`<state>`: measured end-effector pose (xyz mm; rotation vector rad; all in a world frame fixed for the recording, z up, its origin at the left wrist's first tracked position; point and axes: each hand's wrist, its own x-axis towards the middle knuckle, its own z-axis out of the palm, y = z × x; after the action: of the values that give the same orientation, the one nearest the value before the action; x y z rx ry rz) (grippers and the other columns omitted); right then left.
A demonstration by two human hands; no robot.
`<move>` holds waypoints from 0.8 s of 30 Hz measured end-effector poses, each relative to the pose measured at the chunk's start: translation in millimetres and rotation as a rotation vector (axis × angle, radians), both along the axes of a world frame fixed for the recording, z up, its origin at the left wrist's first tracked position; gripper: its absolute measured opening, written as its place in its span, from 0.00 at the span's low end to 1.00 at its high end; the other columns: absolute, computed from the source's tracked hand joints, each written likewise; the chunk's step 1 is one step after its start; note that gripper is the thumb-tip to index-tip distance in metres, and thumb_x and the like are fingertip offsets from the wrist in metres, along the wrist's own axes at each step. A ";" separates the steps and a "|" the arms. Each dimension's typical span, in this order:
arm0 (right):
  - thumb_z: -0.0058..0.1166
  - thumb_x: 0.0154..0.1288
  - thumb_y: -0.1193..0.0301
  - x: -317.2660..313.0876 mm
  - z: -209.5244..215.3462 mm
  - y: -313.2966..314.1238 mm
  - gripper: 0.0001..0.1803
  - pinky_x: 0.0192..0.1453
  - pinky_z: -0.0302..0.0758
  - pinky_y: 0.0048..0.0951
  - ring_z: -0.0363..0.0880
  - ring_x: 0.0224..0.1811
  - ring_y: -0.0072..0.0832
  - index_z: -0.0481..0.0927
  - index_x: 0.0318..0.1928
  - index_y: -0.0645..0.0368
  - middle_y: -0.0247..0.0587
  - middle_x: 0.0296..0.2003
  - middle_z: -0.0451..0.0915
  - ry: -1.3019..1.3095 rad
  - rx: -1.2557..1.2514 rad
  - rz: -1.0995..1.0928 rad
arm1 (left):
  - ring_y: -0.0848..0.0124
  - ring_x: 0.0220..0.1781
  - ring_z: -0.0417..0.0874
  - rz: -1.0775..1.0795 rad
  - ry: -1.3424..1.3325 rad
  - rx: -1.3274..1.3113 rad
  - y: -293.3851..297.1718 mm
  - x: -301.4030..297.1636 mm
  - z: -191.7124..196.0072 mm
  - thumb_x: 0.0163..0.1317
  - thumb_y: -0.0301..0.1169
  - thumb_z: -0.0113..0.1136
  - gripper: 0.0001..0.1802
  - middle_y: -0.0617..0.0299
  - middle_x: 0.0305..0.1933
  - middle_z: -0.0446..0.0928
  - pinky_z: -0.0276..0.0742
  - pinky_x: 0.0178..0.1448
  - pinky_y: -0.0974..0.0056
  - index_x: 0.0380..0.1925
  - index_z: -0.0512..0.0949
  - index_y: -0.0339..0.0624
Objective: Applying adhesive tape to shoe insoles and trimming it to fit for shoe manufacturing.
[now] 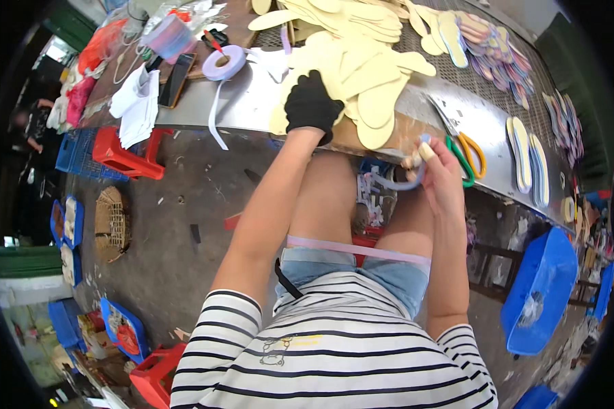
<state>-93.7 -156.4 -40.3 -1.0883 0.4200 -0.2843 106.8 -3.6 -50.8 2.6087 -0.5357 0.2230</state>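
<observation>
Black-gloved left hand (312, 103) grasping insoles (361, 75) | right hand (438, 178) pinching tape strip (399, 183) | scissors (467, 153) just beside

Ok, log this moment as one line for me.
left hand: black glove, on pale yellow insoles | right hand: bare, pinching lilac tape strip | scissors: on metal table
</observation>
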 end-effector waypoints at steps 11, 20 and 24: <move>0.49 0.63 0.73 81.7 4.4 12.0 0.07 0.17 0.62 0.17 0.70 0.17 0.16 0.76 0.39 0.62 0.32 0.25 0.76 -0.070 -0.471 0.139 | 0.55 0.52 0.74 0.016 -0.025 0.114 -28.5 93.2 22.0 0.44 0.52 0.64 0.31 0.48 0.47 0.75 0.72 0.54 0.57 0.44 0.74 0.42; 0.51 0.52 0.76 150.5 -23.6 16.6 0.09 0.44 0.70 0.41 0.75 0.40 0.49 0.74 0.37 0.63 0.52 0.36 0.76 -0.089 -1.281 -0.098 | 0.58 0.49 0.77 -0.042 0.060 0.161 -40.5 131.1 19.2 0.35 0.54 0.67 0.34 0.51 0.45 0.76 0.72 0.53 0.61 0.42 0.76 0.45; 0.51 0.52 0.77 144.3 -25.0 19.6 0.09 0.44 0.72 0.40 0.76 0.39 0.49 0.74 0.36 0.63 0.51 0.35 0.77 -0.087 -1.269 -0.104 | 0.57 0.46 0.77 -0.199 0.014 -0.039 -31.2 150.5 23.9 0.32 0.53 0.69 0.34 0.51 0.42 0.77 0.73 0.50 0.60 0.38 0.76 0.43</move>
<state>50.5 -136.8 -65.3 -2.2806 0.1824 -0.7353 257.3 -34.8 -26.9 2.4957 -0.7730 0.1489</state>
